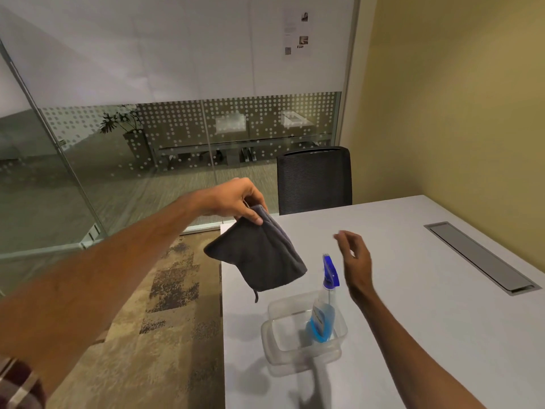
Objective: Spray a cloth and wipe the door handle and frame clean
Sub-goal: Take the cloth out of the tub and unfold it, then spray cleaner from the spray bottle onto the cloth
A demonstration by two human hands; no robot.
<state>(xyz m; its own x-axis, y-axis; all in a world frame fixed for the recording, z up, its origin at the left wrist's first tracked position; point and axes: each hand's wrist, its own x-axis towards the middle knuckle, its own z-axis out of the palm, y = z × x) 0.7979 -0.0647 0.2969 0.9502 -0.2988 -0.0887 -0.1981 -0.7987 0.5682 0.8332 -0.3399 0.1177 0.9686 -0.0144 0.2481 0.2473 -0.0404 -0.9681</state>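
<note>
My left hand (236,200) pinches the top edge of a folded dark grey cloth (259,252), which hangs in the air over the table's left corner. A spray bottle (324,308) with a blue trigger head and blue liquid stands upright in a clear plastic container (274,338) on the white table (413,290). Just right of the bottle's head my right hand (355,258) hovers, fingers apart and empty, not touching the bottle. No door handle is visible.
A black mesh chair (314,180) stands at the table's far end. A grey cable hatch (477,256) is set into the table at right. Glass partition walls (118,160) with a metal frame run along the left and back. Patterned carpet (165,320) lies left of the table.
</note>
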